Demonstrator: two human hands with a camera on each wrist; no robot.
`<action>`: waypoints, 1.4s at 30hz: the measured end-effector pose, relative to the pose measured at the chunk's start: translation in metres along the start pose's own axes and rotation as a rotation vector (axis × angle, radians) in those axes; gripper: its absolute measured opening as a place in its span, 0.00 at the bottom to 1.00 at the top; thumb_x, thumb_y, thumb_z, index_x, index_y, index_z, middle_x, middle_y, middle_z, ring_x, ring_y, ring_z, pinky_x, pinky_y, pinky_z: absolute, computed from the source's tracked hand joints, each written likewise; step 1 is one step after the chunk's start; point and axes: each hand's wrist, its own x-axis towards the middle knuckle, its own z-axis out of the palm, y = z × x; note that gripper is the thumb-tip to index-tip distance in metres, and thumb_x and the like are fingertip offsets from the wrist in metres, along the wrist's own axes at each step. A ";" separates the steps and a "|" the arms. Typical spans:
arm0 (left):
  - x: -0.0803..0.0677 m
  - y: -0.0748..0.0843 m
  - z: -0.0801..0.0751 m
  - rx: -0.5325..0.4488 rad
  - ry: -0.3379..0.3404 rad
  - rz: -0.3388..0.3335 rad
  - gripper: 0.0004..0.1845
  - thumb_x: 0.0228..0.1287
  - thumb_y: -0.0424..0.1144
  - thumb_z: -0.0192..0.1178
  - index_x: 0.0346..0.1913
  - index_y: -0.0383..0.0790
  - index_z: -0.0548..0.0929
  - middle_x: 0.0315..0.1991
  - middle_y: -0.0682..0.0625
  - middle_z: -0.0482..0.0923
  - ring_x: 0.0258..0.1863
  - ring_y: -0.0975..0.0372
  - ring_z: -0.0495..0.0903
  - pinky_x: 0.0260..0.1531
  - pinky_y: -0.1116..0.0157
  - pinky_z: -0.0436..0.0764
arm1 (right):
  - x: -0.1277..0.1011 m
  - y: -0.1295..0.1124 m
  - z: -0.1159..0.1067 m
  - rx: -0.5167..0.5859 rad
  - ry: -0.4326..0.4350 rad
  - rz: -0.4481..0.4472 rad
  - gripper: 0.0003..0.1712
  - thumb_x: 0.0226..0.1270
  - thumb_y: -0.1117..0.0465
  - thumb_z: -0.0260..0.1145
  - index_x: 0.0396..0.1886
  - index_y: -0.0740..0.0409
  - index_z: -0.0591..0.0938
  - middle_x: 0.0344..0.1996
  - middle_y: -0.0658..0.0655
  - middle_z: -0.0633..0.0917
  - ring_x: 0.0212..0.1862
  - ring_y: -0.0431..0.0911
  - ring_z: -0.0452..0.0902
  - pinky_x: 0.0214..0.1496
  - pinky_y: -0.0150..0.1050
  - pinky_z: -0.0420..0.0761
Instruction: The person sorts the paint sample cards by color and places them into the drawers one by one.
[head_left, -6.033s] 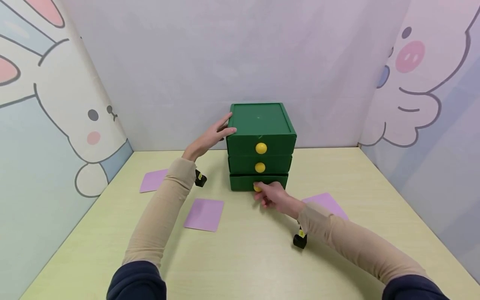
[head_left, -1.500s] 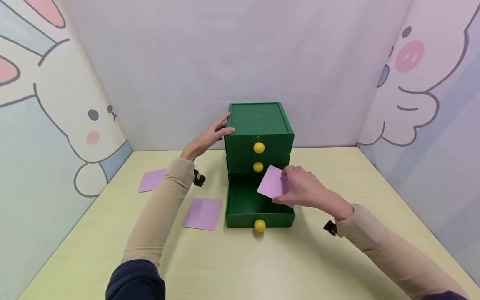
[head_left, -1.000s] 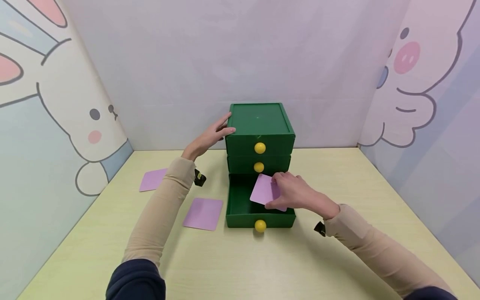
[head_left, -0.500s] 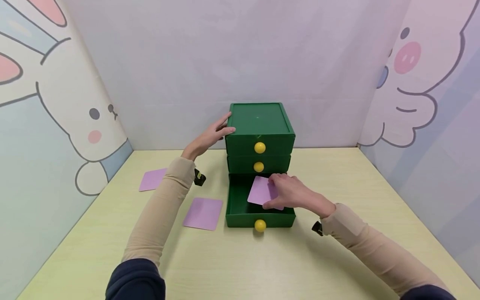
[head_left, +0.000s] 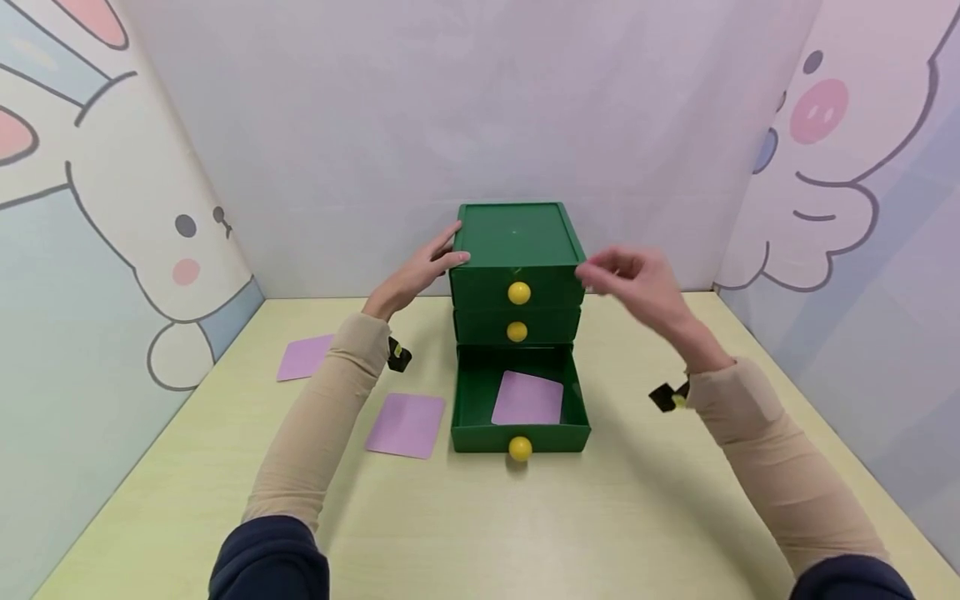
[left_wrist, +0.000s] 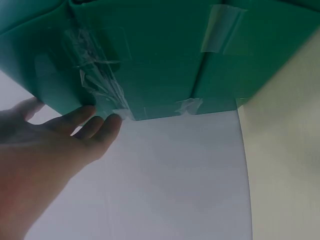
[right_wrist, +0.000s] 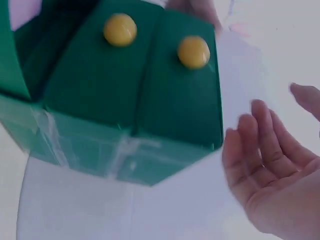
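Note:
A green three-drawer cabinet (head_left: 517,237) with yellow knobs stands at the back centre. Its bottom drawer (head_left: 480,440) is pulled out, and a purple square card (head_left: 528,398) lies inside, leaning toward the front wall. My left hand (head_left: 416,277) rests against the cabinet's upper left side, thumb at the top edge; the left wrist view shows its fingers along the taped side. Beside the cabinet's upper right corner, my right hand (head_left: 637,287) is raised with loosely bent fingers. Nothing is in it, as the right wrist view shows the bare palm and fingers (right_wrist: 267,150).
Two more purple cards lie on the pale table (head_left: 442,533): one card (head_left: 407,425) left of the drawer, another card (head_left: 303,357) farther left, partly behind the left sleeve. A plain wall (head_left: 360,150) rises close behind the cabinet, with cartoon-printed walls at both sides.
The right hand pulled the bottom drawer out by its knob, then brought the right-hand card over and let it go inside. Since then it has risen up and right. The left hand stays put.

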 end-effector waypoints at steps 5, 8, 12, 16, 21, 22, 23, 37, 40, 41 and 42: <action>-0.014 0.012 0.007 0.025 0.044 0.007 0.36 0.75 0.49 0.46 0.78 0.52 0.42 0.79 0.50 0.40 0.78 0.53 0.45 0.74 0.46 0.51 | 0.031 0.013 -0.019 -0.038 -0.032 0.046 0.29 0.69 0.46 0.60 0.69 0.44 0.70 0.64 0.53 0.76 0.61 0.46 0.72 0.65 0.46 0.73; -0.018 0.003 0.010 0.029 0.074 0.005 0.35 0.76 0.51 0.42 0.78 0.52 0.42 0.79 0.49 0.40 0.78 0.53 0.47 0.74 0.47 0.52 | 0.044 0.026 -0.023 -0.045 -0.172 0.140 0.37 0.69 0.40 0.57 0.75 0.28 0.55 0.75 0.52 0.60 0.73 0.52 0.59 0.71 0.65 0.57; -0.028 -0.026 0.007 0.024 0.071 -0.017 0.32 0.77 0.54 0.38 0.78 0.57 0.42 0.79 0.51 0.40 0.78 0.55 0.46 0.74 0.47 0.53 | 0.054 0.043 -0.021 0.013 -0.327 0.215 0.38 0.69 0.37 0.55 0.73 0.19 0.47 0.78 0.47 0.50 0.78 0.50 0.47 0.74 0.66 0.50; -0.052 -0.048 0.003 0.056 0.007 -0.055 0.34 0.75 0.56 0.43 0.77 0.59 0.43 0.78 0.50 0.46 0.77 0.54 0.48 0.73 0.44 0.54 | 0.058 0.055 -0.016 0.078 -0.405 0.225 0.40 0.70 0.37 0.54 0.75 0.24 0.46 0.78 0.45 0.48 0.78 0.49 0.48 0.74 0.59 0.56; -0.092 -0.063 0.003 0.219 -0.200 -0.123 0.47 0.62 0.53 0.64 0.77 0.55 0.48 0.76 0.45 0.51 0.76 0.47 0.50 0.70 0.39 0.55 | 0.058 0.061 -0.012 0.207 -0.446 0.222 0.38 0.74 0.41 0.51 0.77 0.30 0.45 0.78 0.44 0.44 0.77 0.51 0.50 0.72 0.58 0.62; -0.100 -0.064 0.005 0.263 -0.253 -0.133 0.50 0.59 0.51 0.67 0.77 0.53 0.48 0.77 0.44 0.51 0.76 0.46 0.50 0.70 0.38 0.55 | 0.058 0.062 -0.012 0.231 -0.448 0.221 0.38 0.74 0.42 0.51 0.77 0.31 0.45 0.78 0.44 0.44 0.77 0.51 0.50 0.72 0.59 0.63; -0.107 -0.066 0.007 0.300 -0.303 -0.142 0.52 0.56 0.50 0.69 0.78 0.52 0.48 0.77 0.43 0.50 0.76 0.45 0.49 0.70 0.38 0.54 | 0.058 0.063 -0.012 0.249 -0.447 0.219 0.37 0.75 0.43 0.50 0.77 0.31 0.45 0.78 0.44 0.43 0.77 0.52 0.51 0.71 0.59 0.63; -0.160 -0.075 0.041 0.663 -0.438 -0.212 0.61 0.38 0.39 0.79 0.76 0.53 0.52 0.75 0.43 0.53 0.72 0.44 0.55 0.64 0.40 0.65 | 0.056 0.065 -0.013 0.244 -0.423 0.207 0.38 0.75 0.45 0.50 0.77 0.33 0.45 0.78 0.47 0.45 0.75 0.53 0.53 0.73 0.62 0.57; -0.162 -0.077 0.044 0.697 -0.407 -0.184 0.60 0.38 0.36 0.77 0.76 0.53 0.53 0.74 0.43 0.55 0.72 0.44 0.57 0.63 0.38 0.63 | 0.057 0.066 -0.013 0.217 -0.421 0.208 0.37 0.75 0.44 0.50 0.77 0.32 0.45 0.78 0.46 0.45 0.76 0.53 0.51 0.73 0.61 0.58; -0.162 -0.078 0.045 0.701 -0.397 -0.178 0.60 0.38 0.36 0.76 0.76 0.53 0.53 0.73 0.43 0.56 0.71 0.44 0.58 0.63 0.38 0.63 | 0.057 0.066 -0.013 0.205 -0.424 0.206 0.37 0.75 0.44 0.50 0.77 0.31 0.45 0.78 0.46 0.44 0.76 0.52 0.51 0.73 0.61 0.58; -0.162 -0.078 0.045 0.700 -0.387 -0.177 0.59 0.38 0.35 0.76 0.76 0.53 0.53 0.73 0.44 0.57 0.70 0.45 0.59 0.63 0.39 0.64 | 0.058 0.066 -0.013 0.190 -0.427 0.204 0.37 0.75 0.43 0.50 0.77 0.31 0.45 0.78 0.45 0.44 0.76 0.52 0.50 0.73 0.61 0.58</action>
